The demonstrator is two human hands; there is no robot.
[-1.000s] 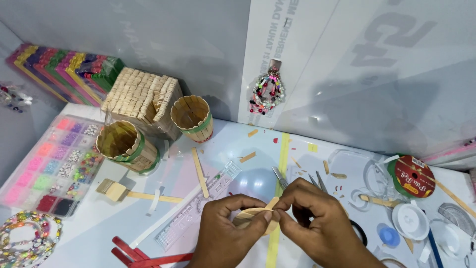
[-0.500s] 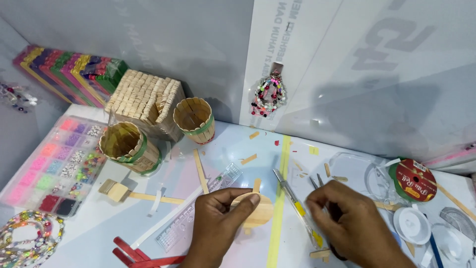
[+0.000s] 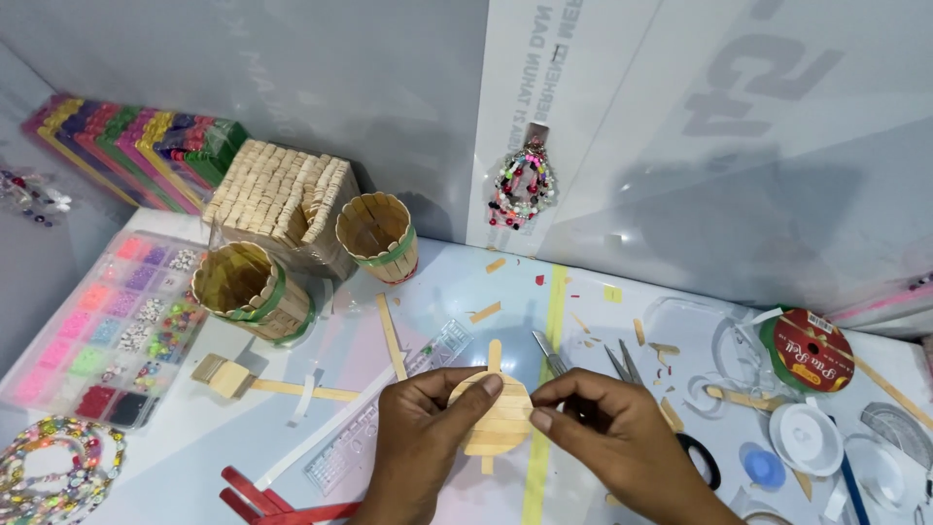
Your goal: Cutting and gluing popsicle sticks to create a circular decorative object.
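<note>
My left hand [image 3: 420, 437] and my right hand [image 3: 612, 442] both grip a round disc made of wooden craft sticks [image 3: 494, 412], held flat just above the white table [image 3: 194, 457]. A single stick pokes out at the disc's top and bottom. The left thumb and fingers pinch its left edge; the right thumb and forefinger pinch its right edge. Metal pliers [image 3: 550, 352] and scissors [image 3: 622, 362] lie on the table just beyond my right hand.
Two stick-built cups with green bands [image 3: 243, 289] [image 3: 378, 236] and a stack of wooden sticks [image 3: 277, 197] stand at the back left. A bead box [image 3: 102, 331] lies at left, a clear ruler [image 3: 389, 420] under my left hand, red ribbon spool [image 3: 805, 349] at right.
A second ago both hands worked a stick together. Then my right hand reached right toward the tools. It has come back and now holds the disc's right edge.
</note>
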